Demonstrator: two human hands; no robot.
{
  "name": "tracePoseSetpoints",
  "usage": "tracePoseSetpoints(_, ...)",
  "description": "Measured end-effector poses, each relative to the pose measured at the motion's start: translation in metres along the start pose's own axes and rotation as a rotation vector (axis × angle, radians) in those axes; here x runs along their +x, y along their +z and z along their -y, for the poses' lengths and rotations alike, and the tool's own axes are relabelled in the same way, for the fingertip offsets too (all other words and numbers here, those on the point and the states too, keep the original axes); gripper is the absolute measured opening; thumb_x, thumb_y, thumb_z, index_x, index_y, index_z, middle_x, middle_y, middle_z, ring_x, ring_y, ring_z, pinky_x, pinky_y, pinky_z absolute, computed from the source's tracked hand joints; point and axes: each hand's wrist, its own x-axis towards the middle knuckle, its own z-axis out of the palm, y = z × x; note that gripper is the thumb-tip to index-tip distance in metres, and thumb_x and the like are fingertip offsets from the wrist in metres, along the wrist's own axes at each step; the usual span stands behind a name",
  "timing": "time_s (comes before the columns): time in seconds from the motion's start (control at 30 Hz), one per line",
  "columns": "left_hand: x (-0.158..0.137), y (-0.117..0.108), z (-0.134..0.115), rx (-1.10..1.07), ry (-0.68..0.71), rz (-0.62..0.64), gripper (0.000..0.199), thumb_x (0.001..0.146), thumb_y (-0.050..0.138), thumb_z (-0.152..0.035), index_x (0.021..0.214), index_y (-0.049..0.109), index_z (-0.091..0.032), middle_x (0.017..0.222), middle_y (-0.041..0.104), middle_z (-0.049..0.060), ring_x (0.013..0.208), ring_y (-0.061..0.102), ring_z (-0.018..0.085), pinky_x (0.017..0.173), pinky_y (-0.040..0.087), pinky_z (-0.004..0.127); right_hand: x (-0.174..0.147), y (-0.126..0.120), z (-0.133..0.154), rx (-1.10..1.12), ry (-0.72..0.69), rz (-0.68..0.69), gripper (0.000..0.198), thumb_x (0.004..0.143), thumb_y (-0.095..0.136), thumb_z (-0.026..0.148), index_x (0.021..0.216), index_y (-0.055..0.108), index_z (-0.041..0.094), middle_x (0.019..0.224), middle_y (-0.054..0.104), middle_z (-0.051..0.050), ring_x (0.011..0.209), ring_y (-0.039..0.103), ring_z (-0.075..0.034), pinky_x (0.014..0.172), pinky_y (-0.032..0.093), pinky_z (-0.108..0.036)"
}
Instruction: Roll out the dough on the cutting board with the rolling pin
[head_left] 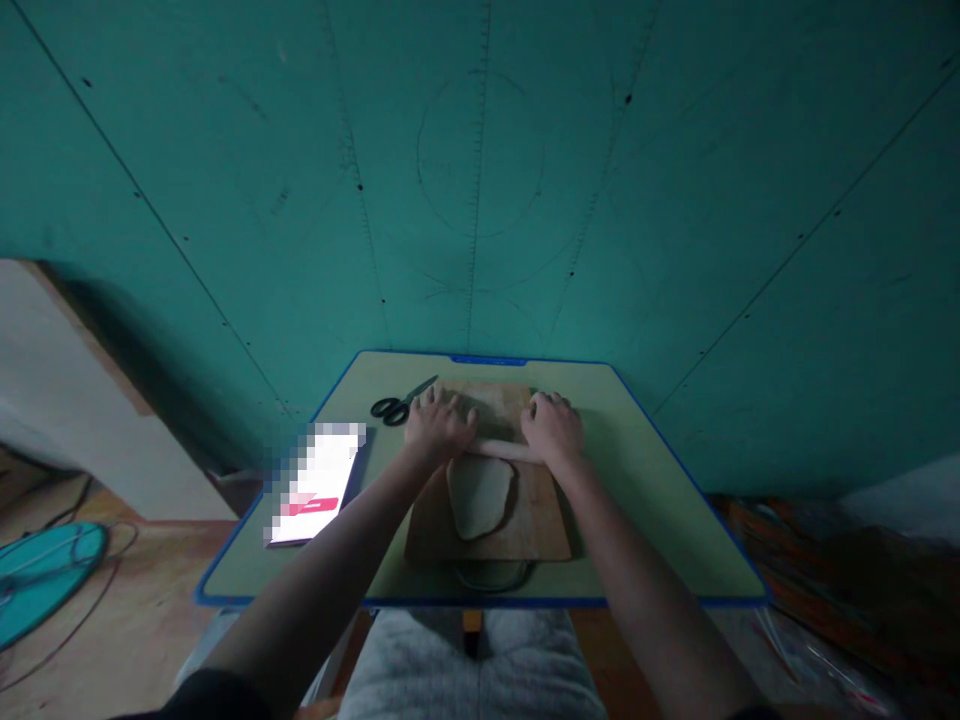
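Note:
A pale rolling pin (504, 450) lies crosswise on a wooden cutting board (541, 520). My left hand (440, 425) is on the pin's left end, fingers curled forward over it. At the other end my right hand (553, 428) grips it, knuckles up. Only the pin's middle shows between the hands. Just on the near side of the pin is a flattened, pale sheet of dough (480, 497), its upper edge close to or under the pin. Black-handled scissors (391, 410) rest beside the board, left of my left hand.
A tablet-like device with a bright screen (319, 485) lies on the left of the blue-edged table (660, 530). A cord loop (495, 583) hangs from the board's near edge. The green wall (480, 200) stands behind the table. A round teal object (49, 575) is on the floor at left.

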Motion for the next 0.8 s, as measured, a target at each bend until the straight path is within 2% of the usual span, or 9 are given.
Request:
tracePoseSetpoints(0.2, -0.018, -0.008, -0.006, 0.063, 0.011, -0.030, 0.042, 0.093, 0.037, -0.037, 0.118, 0.061, -0.014, 0.126, 0.060, 0.018, 0.121, 0.049, 0.033, 0.097, 0.038, 0.049, -0.018, -0.005, 0.003, 0.023, -0.011, 0.093, 0.026, 0.089, 0.042, 0.027, 0.103, 0.063, 0.019, 0.111, 0.063, -0.011, 0.104, 0.057, -0.022, 0.088, 0.039, -0.033)
tracePoseSetpoints(0.3, -0.031, -0.013, -0.005, 0.061, 0.037, -0.077, 0.038, 0.092, 0.038, -0.032, 0.116, 0.063, -0.016, 0.124, 0.062, 0.016, 0.116, 0.053, 0.031, 0.094, 0.041, 0.046, -0.035, -0.013, 0.006, 0.002, -0.054, 0.089, 0.027, 0.090, 0.042, 0.031, 0.103, 0.063, 0.018, 0.110, 0.063, -0.012, 0.104, 0.056, -0.023, 0.089, 0.039, -0.035)
tracePoseSetpoints(0.43, -0.048, -0.019, 0.000, -0.016, 0.133, -0.068, 0.036, 0.093, 0.036, -0.029, 0.107, 0.068, -0.019, 0.115, 0.066, 0.010, 0.109, 0.056, 0.026, 0.093, 0.043, 0.043, -0.065, -0.023, 0.012, -0.036, -0.142, 0.050, 0.027, 0.092, 0.041, 0.032, 0.102, 0.063, 0.019, 0.107, 0.064, -0.011, 0.102, 0.057, -0.024, 0.087, 0.040, -0.035)
tracePoseSetpoints(0.6, -0.069, -0.017, 0.012, -0.100, 0.160, -0.063, 0.043, 0.096, 0.032, -0.029, 0.126, 0.060, -0.017, 0.131, 0.059, 0.010, 0.125, 0.046, 0.026, 0.106, 0.037, 0.046, -0.101, -0.032, 0.021, -0.039, -0.223, 0.056, 0.041, 0.099, 0.028, 0.038, 0.116, 0.061, 0.019, 0.116, 0.063, -0.014, 0.104, 0.057, -0.024, 0.087, 0.042, -0.035)
tracePoseSetpoints(0.8, -0.081, -0.017, 0.026, -0.172, 0.260, -0.035, 0.046, 0.099, 0.027, -0.032, 0.136, 0.052, -0.017, 0.139, 0.054, 0.009, 0.135, 0.038, 0.024, 0.113, 0.032, 0.046, -0.128, -0.045, 0.032, -0.012, -0.283, 0.113, 0.044, 0.095, 0.043, 0.034, 0.133, 0.051, 0.013, 0.129, 0.056, -0.019, 0.113, 0.055, -0.030, 0.085, 0.048, -0.040)
